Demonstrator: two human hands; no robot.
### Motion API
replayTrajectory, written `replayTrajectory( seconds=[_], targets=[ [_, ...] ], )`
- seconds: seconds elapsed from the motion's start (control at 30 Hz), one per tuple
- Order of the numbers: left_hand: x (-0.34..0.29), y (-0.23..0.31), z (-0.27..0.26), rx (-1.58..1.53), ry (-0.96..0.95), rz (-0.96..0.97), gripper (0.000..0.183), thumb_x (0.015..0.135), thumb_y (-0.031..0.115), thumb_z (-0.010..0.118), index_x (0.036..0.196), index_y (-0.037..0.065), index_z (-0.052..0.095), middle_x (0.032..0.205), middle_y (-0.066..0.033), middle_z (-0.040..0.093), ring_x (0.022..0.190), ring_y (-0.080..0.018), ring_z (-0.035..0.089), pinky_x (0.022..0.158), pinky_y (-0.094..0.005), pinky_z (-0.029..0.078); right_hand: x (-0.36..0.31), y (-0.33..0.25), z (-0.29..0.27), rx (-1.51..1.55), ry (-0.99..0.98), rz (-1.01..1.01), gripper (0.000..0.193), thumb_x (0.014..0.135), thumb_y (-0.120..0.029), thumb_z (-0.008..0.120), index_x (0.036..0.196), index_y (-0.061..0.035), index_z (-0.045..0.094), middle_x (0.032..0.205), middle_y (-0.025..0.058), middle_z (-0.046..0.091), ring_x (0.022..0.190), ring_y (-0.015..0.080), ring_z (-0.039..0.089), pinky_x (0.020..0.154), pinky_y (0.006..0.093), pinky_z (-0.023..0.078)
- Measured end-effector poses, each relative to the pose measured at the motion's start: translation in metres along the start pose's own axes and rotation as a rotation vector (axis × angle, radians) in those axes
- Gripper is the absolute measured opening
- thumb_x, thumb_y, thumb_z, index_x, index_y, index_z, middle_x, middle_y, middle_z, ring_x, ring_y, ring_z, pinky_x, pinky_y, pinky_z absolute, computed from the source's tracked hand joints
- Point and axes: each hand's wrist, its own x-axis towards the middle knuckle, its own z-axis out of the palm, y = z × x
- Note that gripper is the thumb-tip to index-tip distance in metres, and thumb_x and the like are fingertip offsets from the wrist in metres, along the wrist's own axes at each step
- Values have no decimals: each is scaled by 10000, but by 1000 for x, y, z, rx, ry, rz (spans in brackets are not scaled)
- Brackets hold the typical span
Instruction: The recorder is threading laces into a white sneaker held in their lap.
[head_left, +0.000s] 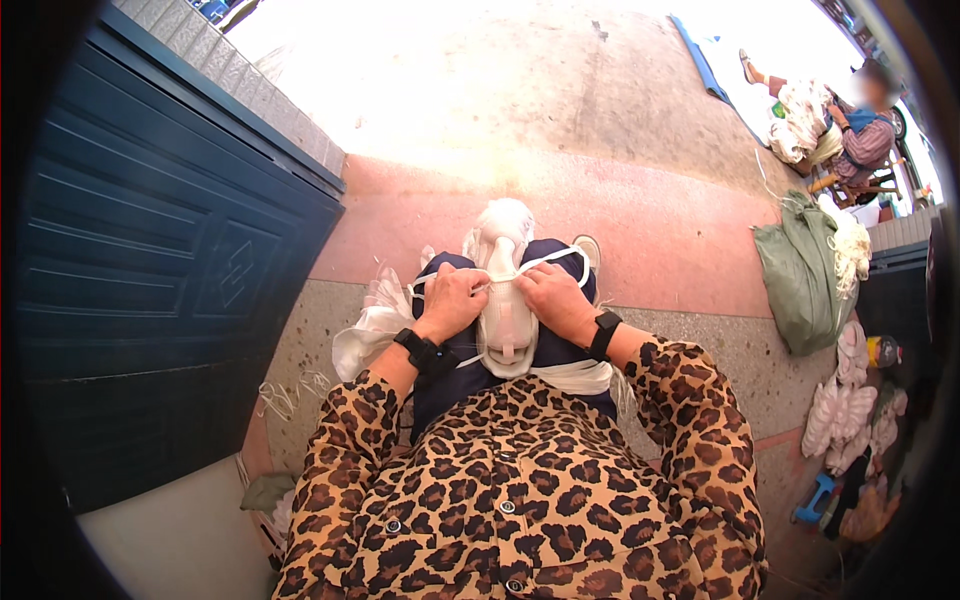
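A white sneaker (505, 325) rests on my lap between my thighs, its toe pointing away from me and its heel near my shirt. My left hand (452, 302) is closed at the left side of the shoe's opening, fingertips pinching the white shoelace (584, 262). From the opposite side my right hand (556, 302) pinches the lace too, close to the tongue (502, 262). One lace loop arcs out past my right knee; another stretch hangs beyond my left hand. Strips of white material (575, 377) lie across my right thigh.
White bundled material (368, 330) lies beside my left leg. A dark blue panelled door (190, 230) stands at left. To the right are a green sack (805, 270), several pale shoes (840, 410) and a blue object (815, 498). A seated person (868, 135) handles white material farther off.
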Motion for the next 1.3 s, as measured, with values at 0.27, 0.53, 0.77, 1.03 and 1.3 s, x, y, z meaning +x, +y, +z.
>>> replayTrajectory(
  seconds=[0.27, 0.53, 0.77, 1.03, 1.3],
  targets=[
    [0, -1, 2, -21, 10, -8, 175, 725, 189, 587, 842, 83, 663, 788, -84, 635, 768, -264, 521, 702, -357, 433, 26, -6, -13, -366, -347, -216, 184, 692, -123, 538, 852, -44, 582, 906, 55, 514, 934, 199, 465, 795, 355, 351],
    [-6, -11, 5, -51, 31, -23, 219, 722, 226, 617, 884, 89, 668, 843, -77, 645, 805, -256, 518, 732, -353, 427, 19, -78, -32, 584, -171, 106, 108, 781, -100, 513, 872, -41, 523, 800, 160, 570, 799, 305, 570, 676, 390, 449],
    [-4, -5, 7, -28, 65, 3, 182, 757, 222, 591, 863, 95, 667, 825, -75, 641, 803, -261, 526, 721, -365, 424, 26, -29, 11, -40, -114, 132, 128, 784, -139, 510, 795, -16, 545, 734, 130, 565, 727, 274, 569, 652, 380, 413],
    [-10, 2, 13, -7, 226, 105, 148, 756, 191, 593, 862, 119, 667, 905, -22, 606, 899, -241, 508, 727, -377, 396, 23, -18, 9, -177, -76, -2, 67, 745, -126, 507, 712, -70, 525, 652, 80, 532, 646, 219, 556, 681, 366, 343],
    [-10, 26, 9, -208, 201, 434, 130, 731, 103, 635, 841, 33, 641, 815, -76, 605, 813, -261, 523, 712, -337, 421, -22, -30, -26, 554, 121, 407, 142, 841, -139, 490, 783, -14, 524, 682, 111, 539, 625, 226, 526, 625, 311, 370]
  ],
)
